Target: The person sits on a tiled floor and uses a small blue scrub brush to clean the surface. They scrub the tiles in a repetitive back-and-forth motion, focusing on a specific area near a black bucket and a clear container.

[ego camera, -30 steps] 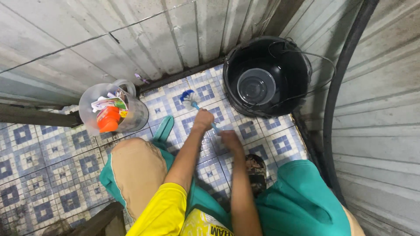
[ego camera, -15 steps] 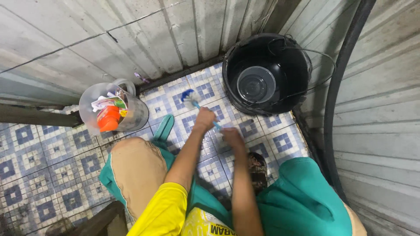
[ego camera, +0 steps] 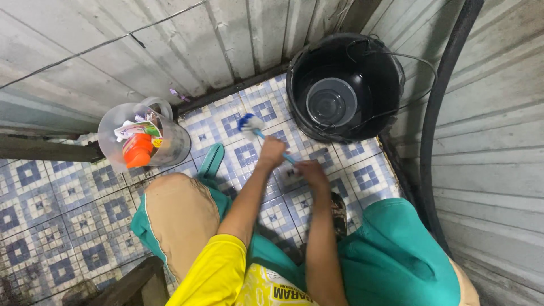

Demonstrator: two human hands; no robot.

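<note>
Both my hands grip a long-handled scrub brush over the blue-and-white tiled floor. My left hand holds the light blue handle nearer the head. My right hand grips the handle's lower end. The brush head, blue and white, rests on a tile near the wall. I squat, with my knees in green trousers on either side of my arms.
A black bucket with a smaller clear container inside stands at the far right corner. A clear plastic jug holding an orange bottle and other packets sits at the left by the wall. A green sandal lies under my left foot. Corrugated metal walls enclose the space.
The brush head has shifted slightly along the tiles; both hands stayed on the handle with little change in place.
</note>
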